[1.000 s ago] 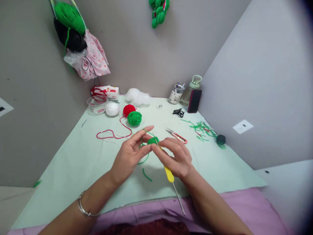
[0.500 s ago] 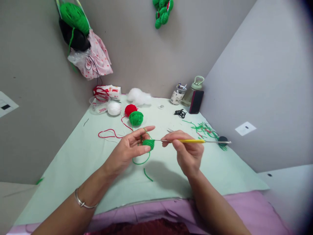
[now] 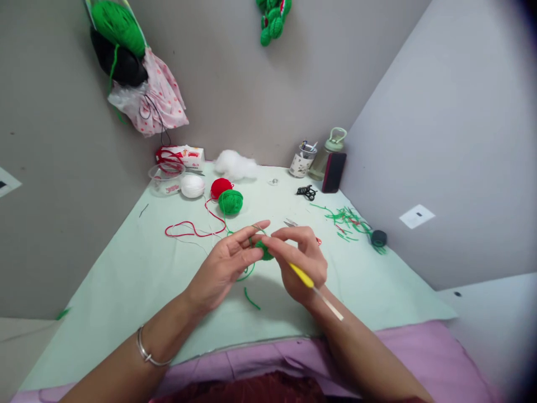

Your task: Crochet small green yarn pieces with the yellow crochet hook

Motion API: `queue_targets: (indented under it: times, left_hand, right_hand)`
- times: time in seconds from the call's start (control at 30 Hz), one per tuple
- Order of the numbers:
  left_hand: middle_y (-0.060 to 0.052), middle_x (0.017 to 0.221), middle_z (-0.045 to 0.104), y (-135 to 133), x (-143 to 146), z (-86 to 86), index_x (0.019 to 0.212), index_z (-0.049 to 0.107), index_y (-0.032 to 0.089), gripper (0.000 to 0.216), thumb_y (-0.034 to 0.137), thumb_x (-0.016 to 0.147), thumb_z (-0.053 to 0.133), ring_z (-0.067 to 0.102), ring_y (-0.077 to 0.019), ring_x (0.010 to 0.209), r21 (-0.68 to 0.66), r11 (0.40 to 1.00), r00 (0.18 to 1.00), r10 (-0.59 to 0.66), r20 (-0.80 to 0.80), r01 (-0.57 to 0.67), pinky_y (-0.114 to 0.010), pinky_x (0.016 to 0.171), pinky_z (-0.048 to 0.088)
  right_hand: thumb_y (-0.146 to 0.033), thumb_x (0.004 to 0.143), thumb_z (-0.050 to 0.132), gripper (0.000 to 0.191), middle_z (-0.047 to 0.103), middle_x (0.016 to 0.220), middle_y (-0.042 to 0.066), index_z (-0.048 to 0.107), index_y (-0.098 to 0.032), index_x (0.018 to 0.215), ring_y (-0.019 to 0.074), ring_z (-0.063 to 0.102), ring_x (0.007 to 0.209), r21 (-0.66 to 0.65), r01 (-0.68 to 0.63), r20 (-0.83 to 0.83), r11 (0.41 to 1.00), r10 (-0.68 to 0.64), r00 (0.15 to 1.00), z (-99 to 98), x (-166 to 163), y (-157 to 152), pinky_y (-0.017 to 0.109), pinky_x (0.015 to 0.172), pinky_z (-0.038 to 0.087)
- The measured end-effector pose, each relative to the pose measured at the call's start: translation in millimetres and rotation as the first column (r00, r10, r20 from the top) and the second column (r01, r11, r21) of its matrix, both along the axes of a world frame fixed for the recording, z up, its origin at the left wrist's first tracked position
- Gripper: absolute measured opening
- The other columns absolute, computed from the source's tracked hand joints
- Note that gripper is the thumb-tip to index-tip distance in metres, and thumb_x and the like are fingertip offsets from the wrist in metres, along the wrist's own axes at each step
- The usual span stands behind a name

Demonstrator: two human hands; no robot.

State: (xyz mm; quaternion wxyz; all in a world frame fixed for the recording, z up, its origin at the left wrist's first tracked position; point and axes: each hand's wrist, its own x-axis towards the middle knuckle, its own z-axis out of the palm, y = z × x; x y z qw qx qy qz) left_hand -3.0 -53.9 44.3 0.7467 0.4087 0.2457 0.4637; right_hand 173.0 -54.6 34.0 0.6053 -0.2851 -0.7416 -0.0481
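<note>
A small green crochet piece (image 3: 265,251) is pinched by my left hand (image 3: 229,260), with green yarn running over the raised index finger. My right hand (image 3: 300,260) grips a crochet hook (image 3: 302,275) with a yellow handle; its rear metal end slants down over my right wrist. The hook's front tip is hidden behind my fingers, close against the piece. Beyond my left hand sits the green yarn ball (image 3: 230,202), its strand leading toward that hand. On the table below lies a short green yarn scrap (image 3: 251,299).
Behind are a red yarn ball (image 3: 221,188), white yarn ball (image 3: 192,186), clear tub (image 3: 164,182) and white stuffing (image 3: 235,165). Scissors (image 3: 290,223) lie partly behind my right hand. To the right are yarn scraps (image 3: 346,218), a black round item (image 3: 378,238), phone (image 3: 334,172) and bottle (image 3: 321,162).
My right hand has moved left, up against the crochet piece, and the hook has swung from nearly level to slanting down toward my wrist. The piece sits slightly farther right.
</note>
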Motion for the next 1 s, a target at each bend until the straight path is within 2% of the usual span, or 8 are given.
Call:
queue_targets:
  times: [0.1,0.27,0.43,0.67,0.77,0.9,1.0]
  left_hand:
    - [-0.007,0.111,0.076,2,-5,4.9,0.131,0.078,0.022,0.047,0.032,0.086,0.085,0.065,-0.0200,0.103,-0.039,0.998,0.997,-0.045,0.070,0.048,-0.033,0.096,0.045]
    - [-0.005,0.101,0.072,7,-12,10.3,0.125,0.082,0.020,0.045,0.034,0.082,0.087,0.061,-0.0171,0.094,-0.044,0.998,0.996,-0.041,0.073,0.044,-0.031,0.090,0.044]
    - [-0.005,0.103,0.069,8,-14,8.9,0.125,0.082,0.021,0.045,0.033,0.082,0.087,0.057,-0.0163,0.093,-0.027,0.999,0.998,-0.046,0.038,0.047,-0.030,0.087,0.043]
    - [-0.003,0.107,0.067,5,-10,4.8,0.127,0.082,0.029,0.047,0.028,0.081,0.089,0.057,-0.0177,0.101,0.094,0.996,1.000,0.010,-0.016,-0.008,-0.031,0.095,0.044]
    - [-0.003,0.107,0.067,4,-9,4.1,0.129,0.080,0.030,0.049,0.028,0.081,0.088,0.058,-0.0184,0.102,0.087,0.996,1.000,0.019,-0.016,-0.017,-0.032,0.096,0.045]
    - [-0.005,0.100,0.066,5,-12,7.3,0.125,0.083,0.024,0.042,0.035,0.085,0.082,0.060,-0.0174,0.089,0.008,0.999,0.997,-0.048,0.057,0.047,-0.033,0.087,0.048]
    - [-0.005,0.096,0.067,6,-12,9.8,0.122,0.084,0.020,0.041,0.038,0.085,0.081,0.060,-0.0171,0.085,-0.018,0.997,0.993,-0.067,0.092,0.069,-0.032,0.084,0.049]
  right_hand:
    - [-0.015,0.101,0.065,0.026,0.077,0.098,0.005,0.081,-0.031,0.116,0.0186,0.073,0.084,-0.173,-0.149,-0.153,0.974,0.123,0.981,9.9,4,0,0.034,0.070,0.062]
    - [-0.027,0.100,0.069,0.015,0.077,0.086,0.004,0.084,-0.027,0.099,0.0165,0.068,0.070,-0.355,-0.426,-0.490,0.832,0.222,0.843,19.6,12,4,0.033,0.065,0.059]
    - [-0.035,0.090,0.081,0.014,0.076,0.079,0.004,0.085,-0.023,0.085,0.0146,0.064,0.061,-0.406,-0.570,-0.675,0.714,0.187,0.714,23.9,12,7,0.031,0.057,0.056]
    - [-0.039,0.084,0.086,0.017,0.075,0.076,0.003,0.083,-0.023,0.080,0.0127,0.062,0.057,-0.464,-0.667,-0.768,0.583,0.111,0.631,27.5,7,7,0.029,0.055,0.054]
    - [-0.040,0.083,0.087,0.017,0.075,0.076,0.003,0.083,-0.024,0.080,0.0124,0.062,0.058,-0.457,-0.674,-0.776,0.580,0.110,0.621,26.6,6,6,0.028,0.056,0.054]
    - [-0.039,0.084,0.087,0.017,0.075,0.078,0.003,0.083,-0.022,0.078,0.0116,0.062,0.059,-0.450,-0.666,-0.770,0.594,0.119,0.626,26.6,10,8,0.028,0.056,0.054]
    - [-0.039,0.084,0.087,0.019,0.074,0.076,0.003,0.083,-0.022,0.078,0.0113,0.059,0.057,-0.459,-0.685,-0.778,0.566,0.116,0.617,27.2,13,9,0.027,0.055,0.052]
